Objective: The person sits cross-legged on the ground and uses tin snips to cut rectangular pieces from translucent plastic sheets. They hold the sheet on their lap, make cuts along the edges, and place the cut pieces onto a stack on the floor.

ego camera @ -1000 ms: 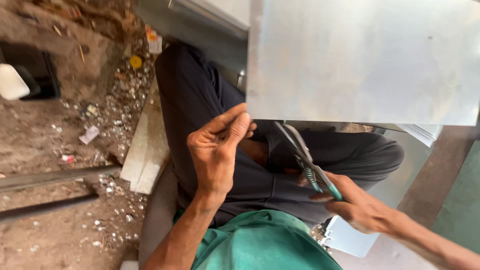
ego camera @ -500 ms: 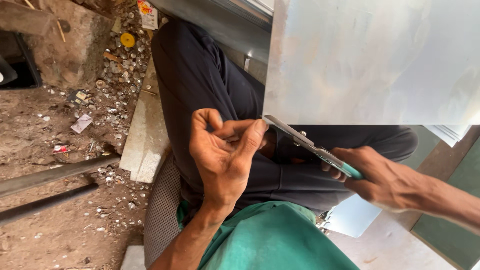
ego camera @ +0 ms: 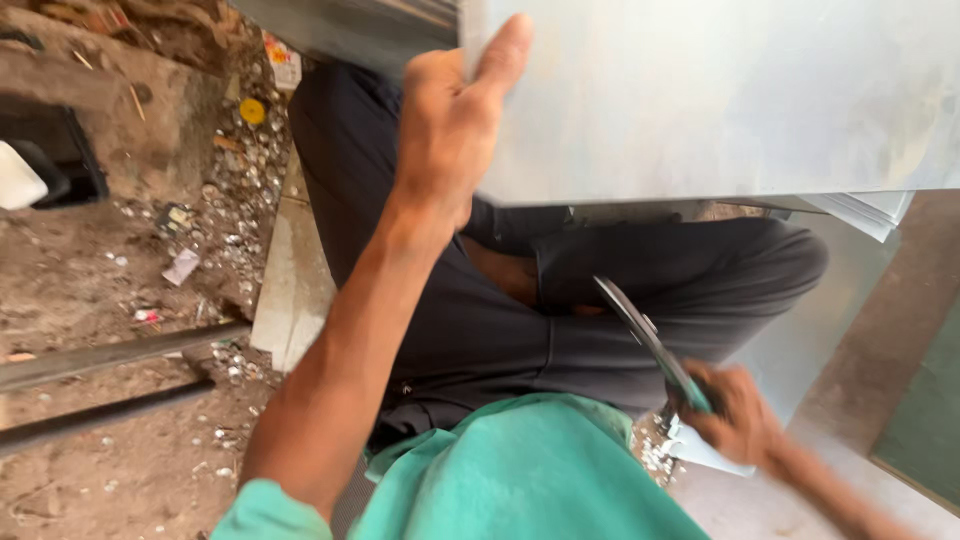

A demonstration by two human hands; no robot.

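A large grey sheet of metal [ego camera: 720, 90] fills the upper right of the head view. My left hand [ego camera: 450, 120] is raised to its near left edge, fingers against the sheet and gripping it. My right hand [ego camera: 735, 420] is low at the right, blurred, closed around the green handles of metal snips [ego camera: 650, 340] whose blades point up and left, apart from the sheet. My legs in dark trousers [ego camera: 560, 310] are folded under the sheet, and a green shirt [ego camera: 530, 470] is at the bottom.
Dirt ground with small metal scraps [ego camera: 230, 190] lies at the left. A stone slab [ego camera: 290, 280] sits beside my leg. Two dark metal bars [ego camera: 110, 355] cross the lower left. More stacked sheets [ego camera: 860, 210] show at the right, over a concrete floor.
My left hand rose from in front of my lap up to the sheet's edge and took hold of it. My right hand with the snips dropped lower and away from the sheet.
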